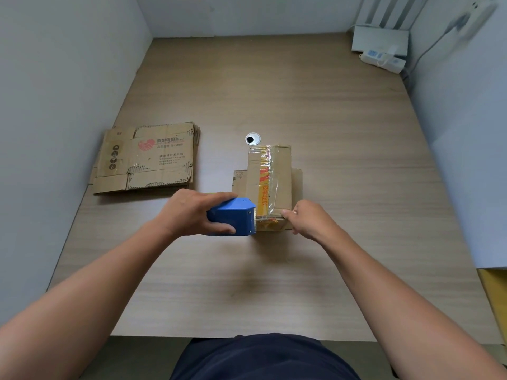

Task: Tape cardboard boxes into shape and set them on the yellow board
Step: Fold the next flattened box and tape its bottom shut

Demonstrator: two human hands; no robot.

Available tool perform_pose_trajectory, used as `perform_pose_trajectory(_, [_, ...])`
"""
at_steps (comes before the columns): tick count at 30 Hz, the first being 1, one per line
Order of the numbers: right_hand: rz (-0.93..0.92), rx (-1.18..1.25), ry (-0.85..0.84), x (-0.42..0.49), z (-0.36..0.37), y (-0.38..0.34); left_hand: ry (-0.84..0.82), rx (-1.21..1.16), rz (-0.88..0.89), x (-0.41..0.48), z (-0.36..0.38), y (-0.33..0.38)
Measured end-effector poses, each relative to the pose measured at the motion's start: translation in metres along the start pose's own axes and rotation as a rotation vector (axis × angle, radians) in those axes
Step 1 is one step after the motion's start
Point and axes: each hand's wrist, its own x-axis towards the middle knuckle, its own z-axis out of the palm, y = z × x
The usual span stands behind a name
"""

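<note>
Looking down from my head: one small brown cardboard box (pixel 277 185) stands folded into shape on the pale wood-grain counter (pixel 274 270). A strip of clear tape (pixel 264 182) runs along its top seam from the far edge to the near one. I judge this seam nearly closed, with the tape not yet cut.

The stack of flattened brown cardboard boxes (pixel 148 157) lies to the left, and only a sliver of the yellow board (pixel 493 292) shows at the right edge, well apart, with no box on it. So most of the job is left.

My left hand (pixel 189 212) wraps round the blue plastic tape dispenser (pixel 231 216), whose toothed end touches the box's near top edge. My right hand (pixel 307 219) grips the box's near right corner, thumb on top and fingers curled down the side.
</note>
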Motion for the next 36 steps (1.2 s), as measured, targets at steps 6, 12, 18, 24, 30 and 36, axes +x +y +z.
perform_pose_trajectory(6, [-0.036,-0.091,0.035,0.008,-0.004,0.002,-0.009,-0.018,-0.024,0.001,0.001,0.001])
perform_pose_trajectory(12, [-0.044,-0.08,0.07,0.017,0.002,0.01,-0.004,-0.017,-0.04,0.001,0.0,0.004])
perform_pose_trajectory(18, [-0.033,-0.066,0.145,0.013,0.001,0.023,-0.024,-0.029,-0.068,-0.004,0.003,0.003])
perform_pose_trajectory(24, [-0.173,0.174,0.27,0.011,0.026,0.043,-0.038,-0.028,-0.084,-0.004,0.005,0.004])
perform_pose_trajectory(30, [-0.396,0.421,0.225,0.028,0.049,0.059,-0.02,-0.007,-0.085,-0.008,0.017,0.011])
perform_pose_trajectory(36, [-0.832,-0.053,0.467,0.039,0.049,0.06,-0.02,0.007,-0.128,-0.012,0.011,0.009])
